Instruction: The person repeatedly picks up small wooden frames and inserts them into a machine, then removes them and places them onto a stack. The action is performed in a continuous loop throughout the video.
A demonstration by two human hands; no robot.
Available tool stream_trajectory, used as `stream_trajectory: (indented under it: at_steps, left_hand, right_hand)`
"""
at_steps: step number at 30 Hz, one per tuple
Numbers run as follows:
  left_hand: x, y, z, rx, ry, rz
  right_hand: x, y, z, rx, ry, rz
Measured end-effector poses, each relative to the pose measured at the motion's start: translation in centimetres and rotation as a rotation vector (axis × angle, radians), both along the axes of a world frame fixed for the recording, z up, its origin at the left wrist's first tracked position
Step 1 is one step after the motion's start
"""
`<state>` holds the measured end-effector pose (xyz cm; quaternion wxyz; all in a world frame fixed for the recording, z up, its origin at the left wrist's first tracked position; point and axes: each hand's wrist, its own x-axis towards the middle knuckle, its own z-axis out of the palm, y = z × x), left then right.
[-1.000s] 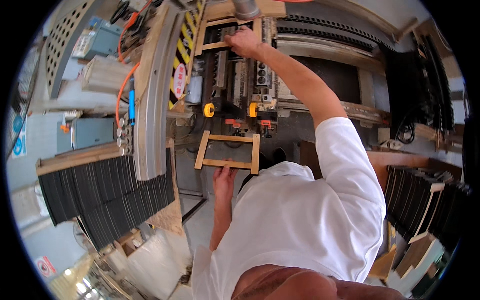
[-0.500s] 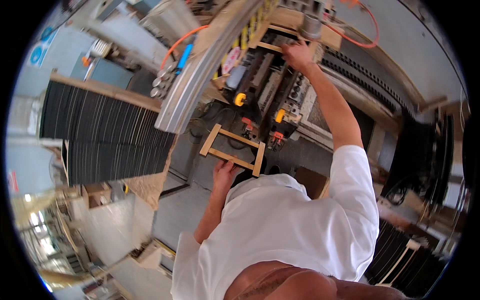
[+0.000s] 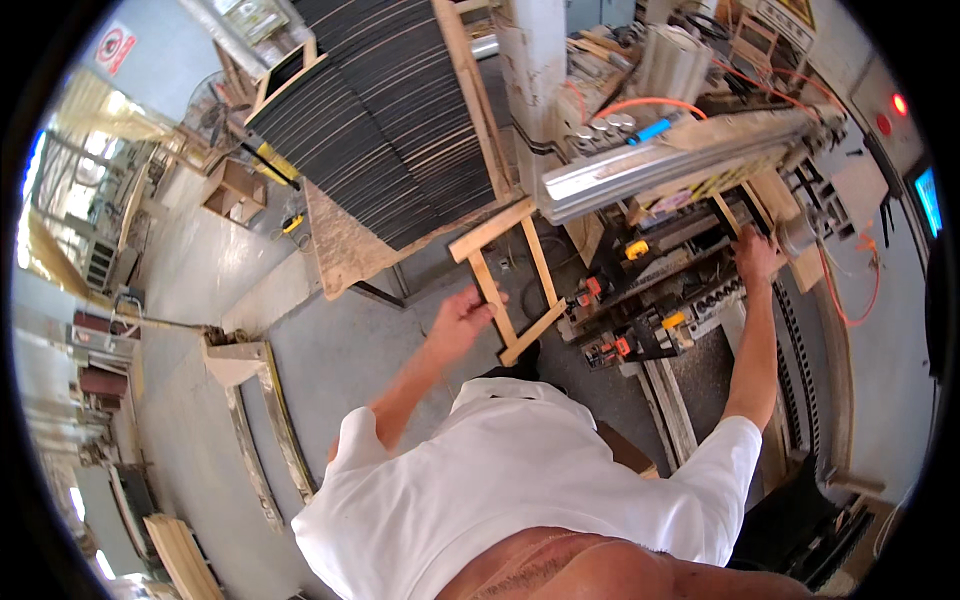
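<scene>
Near the middle of our view, our left hand (image 3: pixel 465 315) grips a wooden frame (image 3: pixel 540 262), its slightly blurred fingers wrapped round the side bar nearest nine o'clock. The frame is made of four flat, straight bars of pale wood; the two end bars run past the joints, so the outline is like a short ladder. We hold it slanting above the smooth grey floor (image 3: pixel 300 360), its top end beside the edge of a speckled chipboard worktop (image 3: pixel 345 250); we cannot tell whether the two touch.

Between two and three o'clock, our right hand (image 3: pixel 755 252) rests at a dusty metal machine (image 3: pixel 655 280), fingers bent down beside a pale wood strip (image 3: pixel 725 212). We cannot tell whether they pinch it.

Toward two o'clock a long, grooved, silvery beam (image 3: pixel 680 165) spans the machine, and a glossy orange hose (image 3: pixel 655 103) curves behind it. A rounded yellow knob (image 3: pixel 637 250) and small red blocks (image 3: pixel 600 288) sit on the near side.

At eleven o'clock, thin black panels (image 3: pixel 370 110) stand tightly packed, with fine pale lines between them. At six o'clock, our white shirt (image 3: pixel 560 470) falls in soft folds.
</scene>
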<state>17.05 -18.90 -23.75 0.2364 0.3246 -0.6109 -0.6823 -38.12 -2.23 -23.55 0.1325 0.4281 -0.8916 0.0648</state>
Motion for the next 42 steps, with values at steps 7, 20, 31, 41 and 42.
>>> stream_trajectory:
  at_steps: [7, 20, 31, 41, 42]
  left_hand:
    - [8.8, -8.1, 14.9, -0.338, 0.210, 0.251]
    - [19.0, -43.8, 29.1, -0.234, 0.335, 0.497]
    - [15.8, -46.2, 25.4, -0.761, -0.019, 0.725]
    - [8.6, -36.2, 31.0, -1.490, -0.749, 0.122]
    - [8.5, -36.9, 31.1, -1.329, -0.667, 0.067]
  right_hand:
    - [3.5, -1.2, 2.7, 0.090, -0.033, -0.178]
    - [21.2, -7.6, 0.8, -0.840, -0.437, 0.024]
    - [35.5, -6.6, -10.3, -0.972, -0.868, -0.309]
    - [40.4, -7.0, -15.5, -0.916, -0.887, -0.309]
    - [41.3, -7.3, -15.3, -0.886, -0.896, -0.293]
